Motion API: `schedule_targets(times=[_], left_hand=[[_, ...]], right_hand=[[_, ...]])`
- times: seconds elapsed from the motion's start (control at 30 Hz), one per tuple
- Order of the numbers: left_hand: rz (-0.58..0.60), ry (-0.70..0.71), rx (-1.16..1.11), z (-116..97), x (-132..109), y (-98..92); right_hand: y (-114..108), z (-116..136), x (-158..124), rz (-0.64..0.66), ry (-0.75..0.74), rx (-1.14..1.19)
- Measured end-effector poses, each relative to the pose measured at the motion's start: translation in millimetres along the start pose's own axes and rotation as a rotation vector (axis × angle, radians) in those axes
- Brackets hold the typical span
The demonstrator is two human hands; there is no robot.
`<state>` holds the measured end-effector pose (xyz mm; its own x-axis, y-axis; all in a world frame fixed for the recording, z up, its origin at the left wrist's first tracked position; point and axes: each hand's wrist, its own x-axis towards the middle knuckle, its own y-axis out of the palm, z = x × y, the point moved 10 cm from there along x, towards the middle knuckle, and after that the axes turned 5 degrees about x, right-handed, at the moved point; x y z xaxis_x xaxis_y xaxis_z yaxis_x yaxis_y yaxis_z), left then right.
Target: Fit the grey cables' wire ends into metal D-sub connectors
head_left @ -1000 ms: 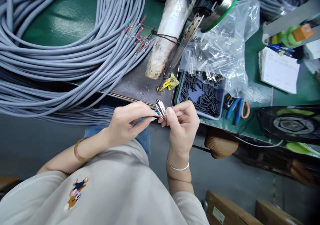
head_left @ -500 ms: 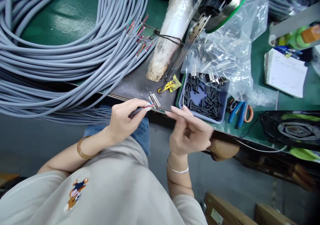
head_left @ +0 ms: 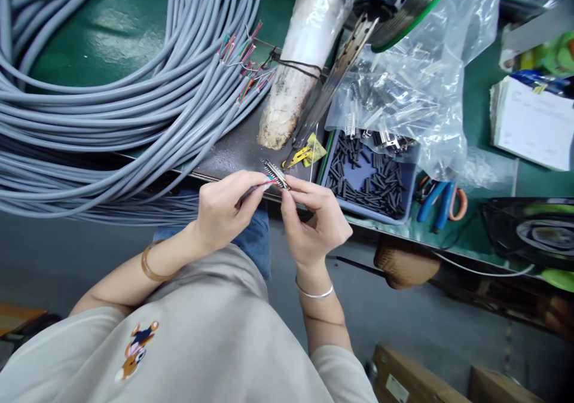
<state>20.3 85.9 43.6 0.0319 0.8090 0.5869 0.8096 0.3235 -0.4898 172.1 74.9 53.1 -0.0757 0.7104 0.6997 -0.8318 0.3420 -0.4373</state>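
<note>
My left hand [head_left: 226,211] is closed in a pinch on a thin dark cable [head_left: 246,195], whose red and blue wires [head_left: 270,182] come out past the fingertips. A small metal multi-pin connector [head_left: 277,173] lies tilted at the bench edge, right where the wires end. My right hand [head_left: 316,220] pinches the near right end of this connector between thumb and fingers. Whether the wires are joined to the pins cannot be made out. Just beyond the connector is a yellow piece [head_left: 299,155] under the tip of a metal arm [head_left: 329,89].
Grey cables [head_left: 112,113] with stripped coloured ends cover the left. A wrapped white tube [head_left: 293,62] and a solder spool [head_left: 412,8] stand ahead. To the right are a blue tray [head_left: 359,179] of black sleeves, a clear bag [head_left: 417,86], pliers [head_left: 437,202] and a paper pad [head_left: 533,122].
My right hand has moved left from beside the tray and closed on the connector. The connector has turned slightly. My left hand keeps its pinch on the cable.
</note>
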Motion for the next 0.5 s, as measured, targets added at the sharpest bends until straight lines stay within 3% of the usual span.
schedule_targets(times=[0.17,0.5], left_hand=[[-0.015,-0.09,-0.079,8.5,9.7,2.9],[-0.038,-0.134,-0.09,8.9,16.0,-1.5]], right_hand=[[2.7,-4.3,9.7,0.024,0.023,0.0],[1.2,1.6,18.0,0.027,-0.028,-0.023]])
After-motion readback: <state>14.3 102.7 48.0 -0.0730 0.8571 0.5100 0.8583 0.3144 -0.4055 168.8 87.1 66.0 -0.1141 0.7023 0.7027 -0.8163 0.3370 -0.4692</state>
